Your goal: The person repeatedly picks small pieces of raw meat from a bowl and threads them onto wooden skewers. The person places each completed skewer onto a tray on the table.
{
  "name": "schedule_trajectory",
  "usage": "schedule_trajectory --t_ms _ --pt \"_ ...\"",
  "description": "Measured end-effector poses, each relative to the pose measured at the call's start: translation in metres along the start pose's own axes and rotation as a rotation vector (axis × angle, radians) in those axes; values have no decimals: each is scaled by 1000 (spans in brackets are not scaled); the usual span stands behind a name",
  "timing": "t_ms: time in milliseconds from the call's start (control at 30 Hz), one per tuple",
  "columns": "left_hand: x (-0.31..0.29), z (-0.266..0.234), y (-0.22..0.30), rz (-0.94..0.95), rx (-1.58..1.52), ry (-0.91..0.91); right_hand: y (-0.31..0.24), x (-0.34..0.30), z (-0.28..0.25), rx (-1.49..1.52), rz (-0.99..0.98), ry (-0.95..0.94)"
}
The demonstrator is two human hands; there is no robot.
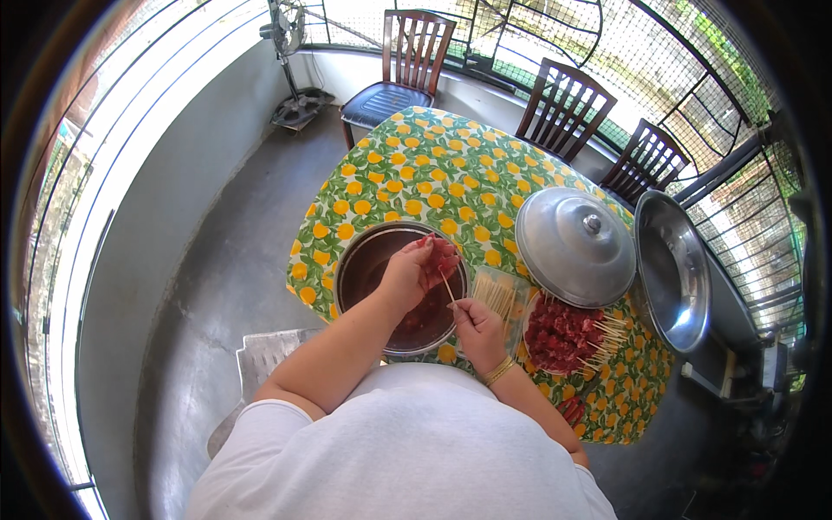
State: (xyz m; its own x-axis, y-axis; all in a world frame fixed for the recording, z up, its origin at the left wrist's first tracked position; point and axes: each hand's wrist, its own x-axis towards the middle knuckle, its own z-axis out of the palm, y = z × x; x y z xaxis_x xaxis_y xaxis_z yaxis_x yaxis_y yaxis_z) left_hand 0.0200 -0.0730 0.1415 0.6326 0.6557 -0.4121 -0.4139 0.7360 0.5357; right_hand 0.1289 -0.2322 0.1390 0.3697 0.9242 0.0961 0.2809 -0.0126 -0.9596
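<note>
Over a large metal pot, my left hand has its fingers closed on a piece of raw red meat. Between the thumb and fingers of my right hand, a thin wooden skewer points up to the meat; whether its tip is inside I cannot tell. Dark reddish liquid or marinade shows in the pot. Right of it, a clear plastic container holds many bare skewers. Farther right, skewered raw meat lies piled with the stick ends pointing right.
A domed metal lid rests behind the meat pile. A big oval metal basin leans at the table's right. The lemon-print tablecloth covers the table. Chairs stand along the far side, and a fan stands in the far left corner.
</note>
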Motion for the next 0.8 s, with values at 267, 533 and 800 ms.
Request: schedule_trajectory --t_ms 267,533,800 --pt "0 5 12 -19 94 76 -1 0 0 -36 -46 -3" --pt "1 4 -6 97 139 138 -2 -2 3 -131 -112 23" --pt "3 0 -10 -45 30 93 3 3 10 -46 43 -26"
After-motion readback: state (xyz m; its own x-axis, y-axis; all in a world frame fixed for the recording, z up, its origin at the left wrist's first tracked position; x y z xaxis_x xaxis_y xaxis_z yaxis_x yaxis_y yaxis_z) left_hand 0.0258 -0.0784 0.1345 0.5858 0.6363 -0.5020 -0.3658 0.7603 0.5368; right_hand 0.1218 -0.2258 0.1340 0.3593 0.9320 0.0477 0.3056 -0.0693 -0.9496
